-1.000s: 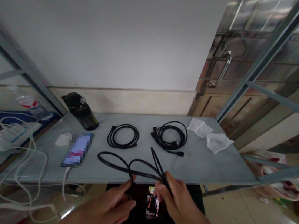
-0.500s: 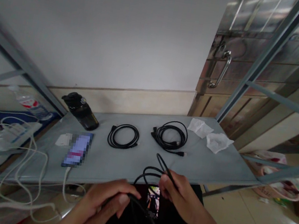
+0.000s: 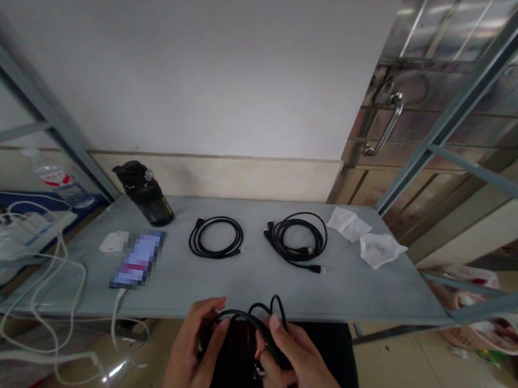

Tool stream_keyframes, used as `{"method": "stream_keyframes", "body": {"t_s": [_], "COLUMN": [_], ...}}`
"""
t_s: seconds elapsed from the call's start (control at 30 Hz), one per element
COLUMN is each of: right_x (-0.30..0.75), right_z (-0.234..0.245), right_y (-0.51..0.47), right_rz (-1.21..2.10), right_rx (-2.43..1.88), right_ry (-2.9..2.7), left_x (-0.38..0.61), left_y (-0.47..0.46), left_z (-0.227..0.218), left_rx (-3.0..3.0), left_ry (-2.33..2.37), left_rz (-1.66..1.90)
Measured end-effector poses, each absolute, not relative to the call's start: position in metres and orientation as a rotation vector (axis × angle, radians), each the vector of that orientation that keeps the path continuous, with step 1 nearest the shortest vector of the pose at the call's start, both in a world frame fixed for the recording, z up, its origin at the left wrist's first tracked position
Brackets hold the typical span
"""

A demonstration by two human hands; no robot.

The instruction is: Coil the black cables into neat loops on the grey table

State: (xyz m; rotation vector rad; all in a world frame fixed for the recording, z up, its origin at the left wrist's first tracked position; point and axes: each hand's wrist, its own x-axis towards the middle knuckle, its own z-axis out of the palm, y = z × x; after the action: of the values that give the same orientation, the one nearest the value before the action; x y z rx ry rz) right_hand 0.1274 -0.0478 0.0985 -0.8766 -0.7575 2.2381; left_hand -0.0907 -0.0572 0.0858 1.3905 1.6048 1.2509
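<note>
Close to my lap, at the front edge of the grey table, a black cable [image 3: 241, 313] bends in loops between my two hands. My left hand [image 3: 196, 350] pinches one stretch of it between thumb and fingers. Curled around the gathered loops and what looks like a thicker plug end is my right hand [image 3: 300, 372], thumb on top. On the table beyond lie a single coiled black cable [image 3: 216, 237] and, to its right, a thicker coil of black cables [image 3: 298, 239] with several plugs showing.
A dark bottle [image 3: 145, 193] lies tilted at the back left of the table [image 3: 270, 280], near a charging phone [image 3: 138, 259]. White crumpled paper [image 3: 380, 248] sits at the right end. White cords [image 3: 78, 297] hang on the left; metal posts [image 3: 461, 107] frame both sides.
My hands have drawn closer together, the left moving right and turning more upright. The cable loops in my right hand are lower and tighter. The phone-like screen on my lap is now mostly covered.
</note>
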Motion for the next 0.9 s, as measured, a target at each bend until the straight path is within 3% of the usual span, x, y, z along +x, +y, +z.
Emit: {"method": "stream_keyframes", "body": {"t_s": [0.13, 0.3, 0.47, 0.7, 0.9], "right_x": [0.123, 0.093, 0.058, 0.039, 0.021], "right_z": [0.105, 0.088, 0.066, 0.088, 0.041], "right_y": [-0.06, -0.056, -0.011, 0.104, 0.157], "right_rz": [1.795, 0.898, 0.233, -0.107, 0.0], "right_rx": [-1.08, -0.968, -0.768, -0.788, -1.011], "right_ry": [-1.435, -2.368, -2.709, -2.623, -2.545], "left_x": [-0.09, -0.095, -0.116, -0.175, -0.204], "left_y": [-0.083, -0.079, -0.034, 0.092, 0.161], "left_z": [0.075, 0.091, 0.11, 0.078, 0.031], "left_rx": [1.185, 0.627, 0.791, 1.522, 1.82], "left_ry": [1.723, 1.343, 1.376, 1.711, 1.997], "left_rz": [1.507, 1.318, 1.385, 1.456, 1.316]}}
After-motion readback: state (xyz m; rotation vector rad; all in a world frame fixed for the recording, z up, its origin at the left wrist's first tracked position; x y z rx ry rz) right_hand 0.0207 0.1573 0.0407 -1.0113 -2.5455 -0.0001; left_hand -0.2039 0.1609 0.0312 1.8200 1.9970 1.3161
